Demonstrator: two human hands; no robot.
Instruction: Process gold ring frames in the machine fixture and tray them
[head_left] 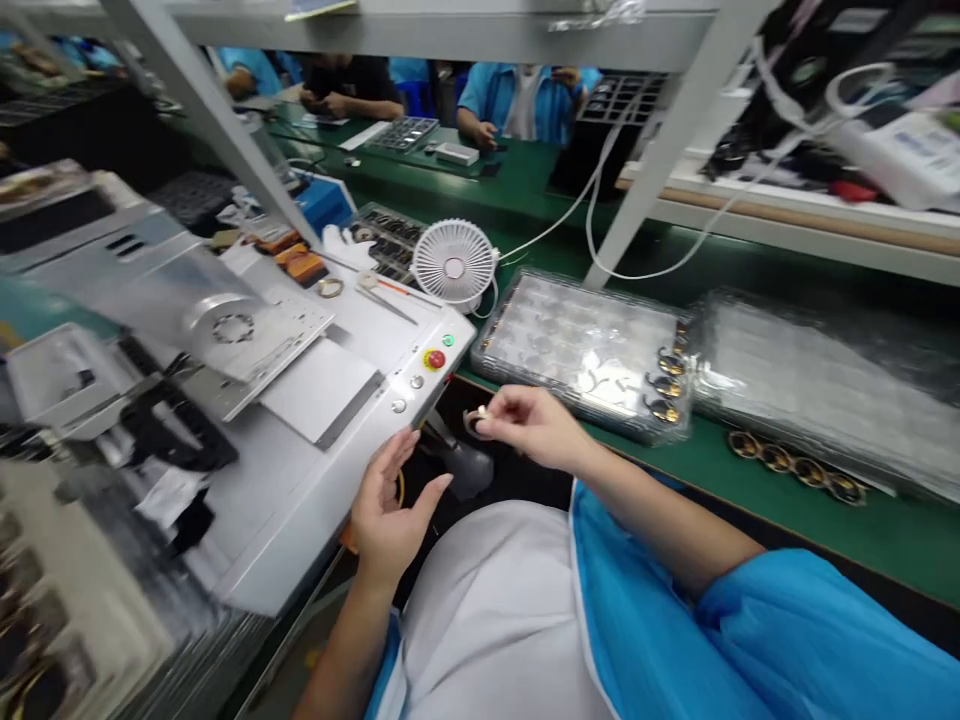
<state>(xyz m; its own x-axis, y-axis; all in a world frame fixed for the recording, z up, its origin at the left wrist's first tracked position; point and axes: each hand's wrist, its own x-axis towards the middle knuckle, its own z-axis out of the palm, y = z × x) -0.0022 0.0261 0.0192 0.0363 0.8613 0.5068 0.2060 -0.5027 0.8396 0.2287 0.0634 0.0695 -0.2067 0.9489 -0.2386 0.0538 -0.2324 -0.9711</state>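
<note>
My right hand (534,428) pinches a small ring-shaped part (474,420) between thumb and fingertips, in front of the machine's corner. My left hand (394,500) is beside the front edge of the white machine (300,530), its thumb spread away from the fingers and nothing between them. A clear plastic tray (577,350) lies to the right, with several black and gold ring parts (666,385) along its right side. On the machine's panel are a red button (434,359) and a green one (448,341).
A white fan (454,262) stands behind the machine's corner. Tweezers (386,300) lie on the machine. More stacked trays (825,390) and several rings (795,467) are at the right. A metal post (675,140) and a white cable (660,275) cross behind. People sit across the green bench.
</note>
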